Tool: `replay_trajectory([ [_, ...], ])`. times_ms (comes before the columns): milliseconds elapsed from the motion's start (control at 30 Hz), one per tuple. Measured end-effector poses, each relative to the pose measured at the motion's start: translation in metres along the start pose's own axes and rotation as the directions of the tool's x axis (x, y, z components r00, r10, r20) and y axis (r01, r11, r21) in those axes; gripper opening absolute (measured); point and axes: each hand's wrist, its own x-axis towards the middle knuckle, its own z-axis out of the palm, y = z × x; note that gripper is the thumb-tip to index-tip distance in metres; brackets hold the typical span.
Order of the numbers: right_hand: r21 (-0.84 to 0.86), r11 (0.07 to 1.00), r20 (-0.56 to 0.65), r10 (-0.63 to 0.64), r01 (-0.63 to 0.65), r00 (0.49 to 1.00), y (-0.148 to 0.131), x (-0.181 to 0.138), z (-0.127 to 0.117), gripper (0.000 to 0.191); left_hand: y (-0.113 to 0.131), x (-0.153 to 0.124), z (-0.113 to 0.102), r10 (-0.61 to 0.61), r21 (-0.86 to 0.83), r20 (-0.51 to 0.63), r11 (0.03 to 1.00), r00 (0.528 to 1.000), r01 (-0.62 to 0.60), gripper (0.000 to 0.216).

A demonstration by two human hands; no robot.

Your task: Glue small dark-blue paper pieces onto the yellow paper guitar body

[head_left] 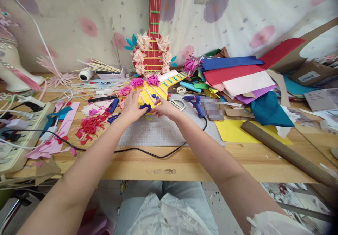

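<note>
A yellow toy guitar point(163, 91) with pink strings and a blue-striped neck lies tilted on the grey cutting mat point(171, 133). Pink paper flowers point(153, 80) line its far edge. My left hand point(131, 107) is closed around the body's left side, its thumb by a dark blue paper flower point(145, 107) at the near edge. At the lower right edge of the body is my right hand point(166, 109), its fingers loosely bent and apart; nothing shows between them. A small blue piece point(155, 96) sits on the strings between the hands.
A blue glue gun point(195, 105) lies right of the guitar, its black cord point(155, 156) crossing the near side. Red paper strips point(92, 125) and a power strip point(26, 140) are left. Behind stands a red guitar point(154, 27); coloured sheets point(237, 76) and a brown tube point(285, 150) are right.
</note>
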Motion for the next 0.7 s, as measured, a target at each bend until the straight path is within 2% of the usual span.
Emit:
replay_trajectory([
  [167, 0.070, 0.998, 0.035, 0.002, -0.004, 0.999, -0.003, -0.005, -0.001, 0.034, 0.000, 0.000, -0.001, -0.006, -0.001, 0.010, 1.000, 1.000, 0.006, 0.069],
  [267, 0.056, 0.998, 0.022, -0.029, 0.028, 0.999, 0.003, -0.010, -0.016, 0.031, 0.003, 0.000, -0.002, 0.011, -0.005, 0.003, 1.000, 1.000, -0.011, 0.067],
  [333, -0.020, 0.996, -0.013, -0.088, 0.087, 0.996, 0.015, -0.011, -0.031, 0.026, 0.008, -0.001, -0.002, 0.029, -0.024, -0.035, 0.999, 0.999, -0.030, 0.061],
  [400, -0.191, 0.972, -0.096, -0.159, 0.138, 0.983, 0.032, -0.010, -0.047, 0.019, 0.017, -0.004, 0.000, 0.034, -0.050, -0.108, 0.998, 0.994, -0.040, 0.052],
  [467, -0.426, 0.890, -0.191, -0.263, 0.162, 0.946, 0.048, -0.008, -0.057, 0.015, 0.029, -0.009, 0.007, 0.052, -0.077, -0.184, 0.995, 0.982, -0.067, 0.044],
  [533, -0.578, 0.800, -0.222, -0.344, 0.161, 0.913, 0.060, -0.006, -0.059, 0.011, 0.042, -0.017, 0.019, 0.126, -0.104, -0.219, 0.983, 0.968, -0.152, 0.040],
  [633, -0.719, 0.663, -0.142, -0.436, 0.210, 0.889, 0.065, -0.006, -0.051, 0.016, 0.055, -0.033, 0.046, 0.298, -0.160, -0.180, 0.931, 0.937, -0.327, 0.038],
  [700, -0.796, 0.554, -0.065, -0.480, 0.245, 0.875, 0.065, -0.007, -0.044, 0.021, 0.058, -0.044, 0.063, 0.304, -0.208, -0.162, 0.920, 0.939, -0.333, 0.039],
])
